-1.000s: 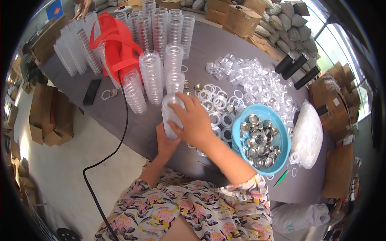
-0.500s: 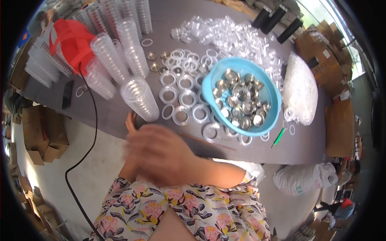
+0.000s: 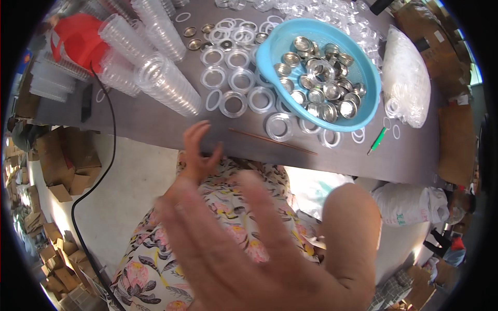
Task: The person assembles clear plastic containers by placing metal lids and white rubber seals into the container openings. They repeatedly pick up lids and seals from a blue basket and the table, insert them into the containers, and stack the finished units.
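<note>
1. The left hand (image 3: 199,158) is at the near edge of the grey surface (image 3: 155,124), its fingers loosely curled with a gap between them and the thumb; nothing shows in its hold, and I cannot tell whether it touches the surface
2. The right hand (image 3: 259,282), large and blurred in the foreground, is spread wide with thumb and fingers well apart; nothing shows in its grasp, though its palm side is hidden
3. The nearest stack of clear cups (image 3: 174,88) leans on the surface just beyond the left hand, its base near the fingertips but apart from them
4. More clear stacks (image 3: 161,31) stand behind it, beside a red bag (image 3: 80,41)
5. To the right of the nearest stack lie flat clear rings (image 3: 222,105), some in loose rows and others heaped
6. A blue basket (image 3: 265,59) stands right of the rings, holding shiny silver cups (image 3: 331,92)
7. A thin brown stick (image 3: 272,141) lies near the front edge; a green tool (image 3: 378,140) lies right of the basket, near a full white plastic bag (image 3: 407,78)
8. A black cable (image 3: 74,210) hangs down at the left, past an open cardboard box (image 3: 70,160)
</note>
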The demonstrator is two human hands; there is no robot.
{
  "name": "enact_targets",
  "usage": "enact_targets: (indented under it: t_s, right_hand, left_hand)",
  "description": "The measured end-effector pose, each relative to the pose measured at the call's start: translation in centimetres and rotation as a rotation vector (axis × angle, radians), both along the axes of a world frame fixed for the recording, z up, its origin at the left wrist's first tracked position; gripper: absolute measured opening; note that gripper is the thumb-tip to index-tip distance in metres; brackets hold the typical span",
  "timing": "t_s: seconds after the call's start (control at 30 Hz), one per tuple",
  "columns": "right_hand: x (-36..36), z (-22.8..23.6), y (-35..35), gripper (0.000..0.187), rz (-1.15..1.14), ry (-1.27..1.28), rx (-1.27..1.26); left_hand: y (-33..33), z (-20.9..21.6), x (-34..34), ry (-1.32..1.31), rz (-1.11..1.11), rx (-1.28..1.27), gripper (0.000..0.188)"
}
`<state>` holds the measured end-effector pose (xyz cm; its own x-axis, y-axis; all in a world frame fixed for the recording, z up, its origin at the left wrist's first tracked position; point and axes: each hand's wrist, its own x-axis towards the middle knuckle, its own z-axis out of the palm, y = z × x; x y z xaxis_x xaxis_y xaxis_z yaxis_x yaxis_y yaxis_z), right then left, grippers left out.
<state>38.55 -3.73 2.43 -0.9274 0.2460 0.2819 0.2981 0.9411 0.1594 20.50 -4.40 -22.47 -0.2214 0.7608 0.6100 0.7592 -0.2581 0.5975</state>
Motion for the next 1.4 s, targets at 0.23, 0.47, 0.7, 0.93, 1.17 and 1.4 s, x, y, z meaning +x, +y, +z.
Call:
enact_targets:
  t_s: [0.23, 0.47, 0.7, 0.93, 1.17, 1.4]
  right_hand:
    - [5.1, -1.0, 4.3, 0.038, -0.012, 0.118, -0.512]
    - [9.9, -13.6, 22.2, 0.052, -0.882, 0.032, -0.701]
    - [8.8, -14.9, 23.3, 0.051, -0.752, -0.307, -0.627]
    - [10.2, -17.9, 26.4, 0.038, -0.545, -0.051, -0.896]
    - [9.3, -18.0, 25.1, 0.032, -0.777, -0.100, -0.433]
    - [9.9, -17.5, 26.2, 0.039, -0.749, -0.037, -0.788]
  left_hand:
    - [9.4, 8.1, 3.7, -0.021, -0.356, 0.245, 0.045]
    - [22.3, 11.1, 9.9, 0.440, -0.573, -0.625, 0.040]
    - [29.8, 5.4, 8.6, 0.618, -0.447, -0.656, 0.056]
    - [29.3, 7.2, 7.2, 0.591, -0.578, -0.831, 0.054]
    - [29.0, 7.7, 5.1, 0.406, -0.906, -1.042, 0.059]
    - [27.2, 8.1, 6.2, 0.596, -0.731, -0.839, 0.052]
